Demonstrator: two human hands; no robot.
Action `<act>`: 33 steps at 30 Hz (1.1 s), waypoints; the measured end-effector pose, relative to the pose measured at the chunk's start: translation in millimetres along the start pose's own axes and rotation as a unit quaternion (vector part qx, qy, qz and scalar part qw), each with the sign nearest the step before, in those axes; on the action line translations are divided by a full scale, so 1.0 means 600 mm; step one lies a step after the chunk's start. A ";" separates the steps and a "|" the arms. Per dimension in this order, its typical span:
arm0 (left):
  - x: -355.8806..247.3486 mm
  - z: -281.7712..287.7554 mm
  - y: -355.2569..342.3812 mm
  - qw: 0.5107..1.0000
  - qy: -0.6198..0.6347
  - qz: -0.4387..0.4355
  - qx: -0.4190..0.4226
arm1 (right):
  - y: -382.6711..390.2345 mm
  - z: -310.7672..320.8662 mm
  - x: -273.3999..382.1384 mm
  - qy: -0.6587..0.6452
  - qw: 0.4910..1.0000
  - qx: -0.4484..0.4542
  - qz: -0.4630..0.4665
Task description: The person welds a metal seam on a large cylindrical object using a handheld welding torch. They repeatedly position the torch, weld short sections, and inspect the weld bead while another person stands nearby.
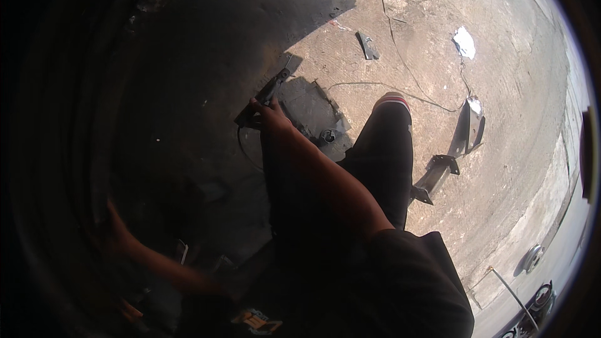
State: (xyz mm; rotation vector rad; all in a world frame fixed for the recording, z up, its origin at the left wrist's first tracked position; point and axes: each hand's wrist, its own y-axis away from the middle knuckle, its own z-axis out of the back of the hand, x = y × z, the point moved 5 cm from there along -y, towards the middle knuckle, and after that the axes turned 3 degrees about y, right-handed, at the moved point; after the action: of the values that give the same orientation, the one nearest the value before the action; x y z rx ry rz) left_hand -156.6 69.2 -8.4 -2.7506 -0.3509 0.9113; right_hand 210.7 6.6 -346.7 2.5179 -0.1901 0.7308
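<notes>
My right hand (270, 114) reaches forward and is closed on a dark metal bracket (273, 86), long and angled, which it holds tilted. Just beyond the hand, a dark flat plate (310, 103) lies on the ground, with a small round fitting (328, 136) at its near side. A thin dark cable (241, 144) curves down beside the bracket. My left hand (113, 224) is far out to the left in deep shadow, beside a dark edge. Its fingers are blurred and too dark to make out.
Steel brackets (438, 175) lie on the concrete right of my shoe (392, 101). A small dark metal piece (368, 46) and a white scrap (464, 42) lie farther off. A thin cable (393, 34) runs across the ground. Wheel-like parts (532, 258) stand at lower right.
</notes>
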 end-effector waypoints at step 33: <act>0.030 -0.036 0.072 0.998 0.017 -0.007 -0.061 | 0.119 -0.289 0.037 0.445 0.759 0.375 0.292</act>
State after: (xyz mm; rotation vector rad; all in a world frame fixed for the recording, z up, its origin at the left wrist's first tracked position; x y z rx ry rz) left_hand -122.8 30.8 -13.8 -2.8660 -0.4340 0.8667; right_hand 130.2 33.2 -177.7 2.3859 -0.3996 2.5970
